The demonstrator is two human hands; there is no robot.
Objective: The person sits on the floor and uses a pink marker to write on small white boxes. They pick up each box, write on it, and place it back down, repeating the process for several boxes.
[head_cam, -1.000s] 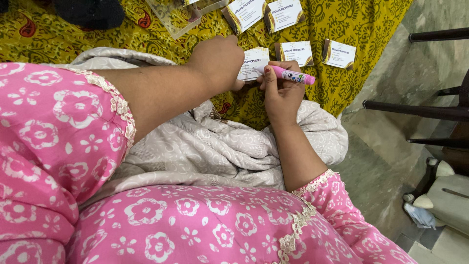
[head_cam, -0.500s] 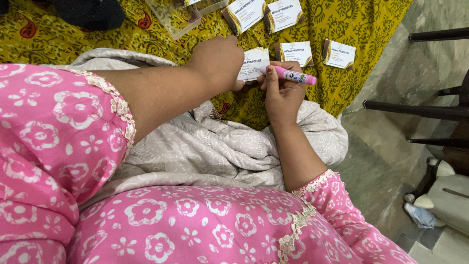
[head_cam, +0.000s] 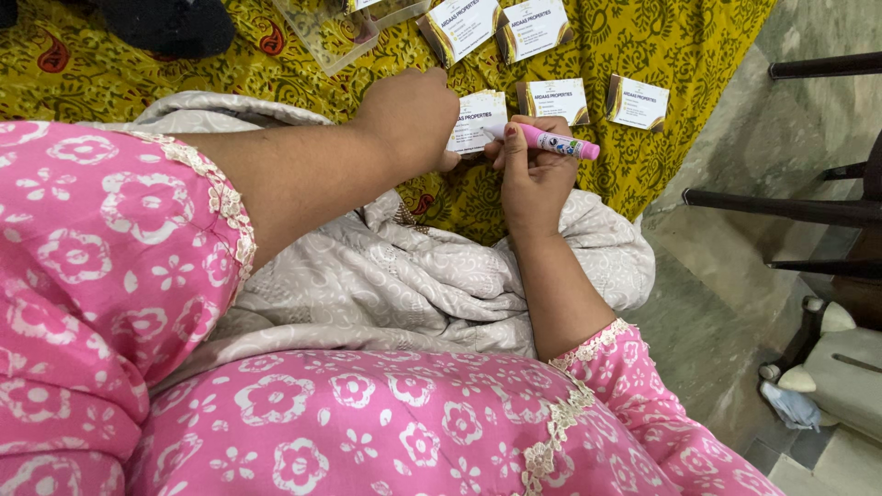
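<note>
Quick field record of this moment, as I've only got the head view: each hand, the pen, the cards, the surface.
left hand: fist down on the near edge of the small white card, pinning it
right hand: grips the pink marker, tip at that card
marker: lying nearly level, cap end pointing right
other cards: four more cards lie flat, apart, on the cloth
surface: yellow patterned cloth
lap: grey patterned fabric
also: clear plastic box, top centre

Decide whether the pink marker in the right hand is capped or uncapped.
Uncapped: the pink marker shows a bare tip resting on the white card.
</note>
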